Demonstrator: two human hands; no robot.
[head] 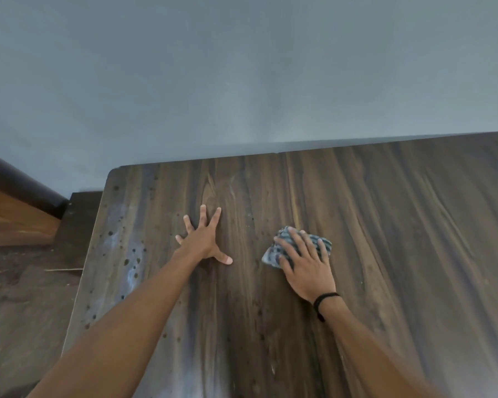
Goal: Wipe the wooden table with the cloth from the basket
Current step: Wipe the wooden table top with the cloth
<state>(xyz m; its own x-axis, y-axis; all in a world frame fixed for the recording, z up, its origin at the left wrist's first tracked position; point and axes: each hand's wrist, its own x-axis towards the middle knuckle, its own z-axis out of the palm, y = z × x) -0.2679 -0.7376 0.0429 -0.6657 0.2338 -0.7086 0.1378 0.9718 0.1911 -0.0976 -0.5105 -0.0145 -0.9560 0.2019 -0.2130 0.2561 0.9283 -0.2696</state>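
The dark wooden table fills the lower right of the head view. A crumpled grey striped cloth lies on it near the middle. My right hand lies flat on the cloth with straight fingers pressing it onto the wood. My left hand rests on the tabletop to the left of the cloth, fingers spread wide, holding nothing. The basket is out of view.
A plain grey wall runs right behind the table's far edge. Pale smears and dark spots mark the table's left strip. Left of the table lie a dark floor and a wooden ledge.
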